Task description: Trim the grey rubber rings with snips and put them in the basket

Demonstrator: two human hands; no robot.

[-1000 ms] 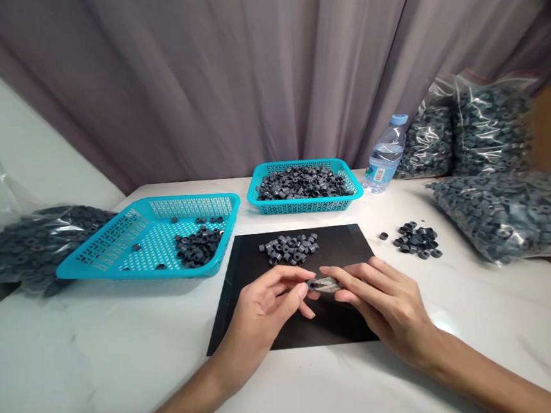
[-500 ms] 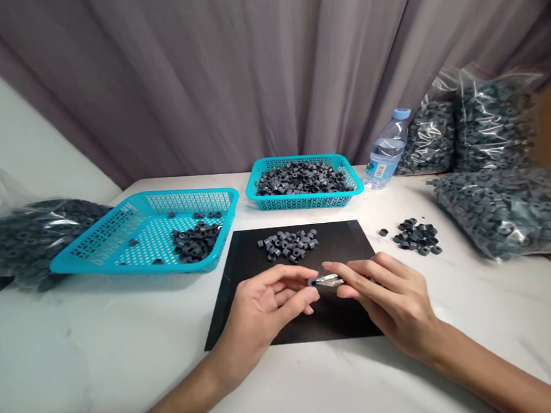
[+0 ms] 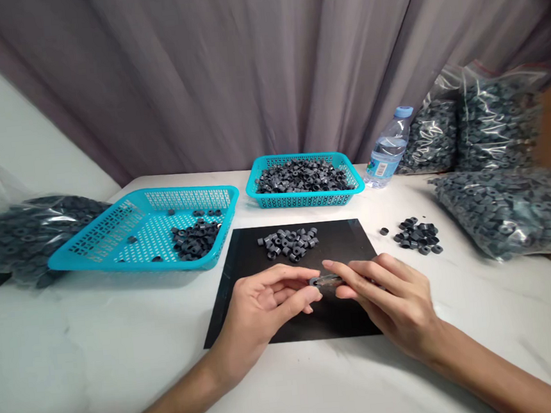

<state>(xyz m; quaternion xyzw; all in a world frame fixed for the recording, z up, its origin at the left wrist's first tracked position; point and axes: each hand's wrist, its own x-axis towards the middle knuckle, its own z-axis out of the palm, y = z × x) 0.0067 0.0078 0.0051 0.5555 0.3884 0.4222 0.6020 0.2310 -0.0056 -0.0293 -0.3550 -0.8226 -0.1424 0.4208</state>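
Note:
My left hand point(image 3: 269, 303) pinches a small dark grey ring-shaped plastic piece point(image 3: 313, 281) between thumb and fingertips. From the other side, my right hand point(image 3: 394, 292) grips a small silver metal tool point(image 3: 329, 280) that looks like a nail clipper. Its tip meets the ring's edge; the fingers cover most of its body. Both hands are over a black mat point(image 3: 244, 286). Beyond them on the mat lies a pile of similar grey rings point(image 3: 291, 244).
A blue basket point(image 3: 148, 269) with some rings stands left, and a fuller blue basket point(image 3: 304, 199) at the back. Loose rings point(image 3: 417, 236) lie right of the mat. A water bottle point(image 3: 389, 148) and bags of rings point(image 3: 512, 211) are on the right; another bag point(image 3: 41, 233) sits left.
The metal tool has turned slightly in my right hand and its tip is closer on the ring. The hands have barely moved otherwise.

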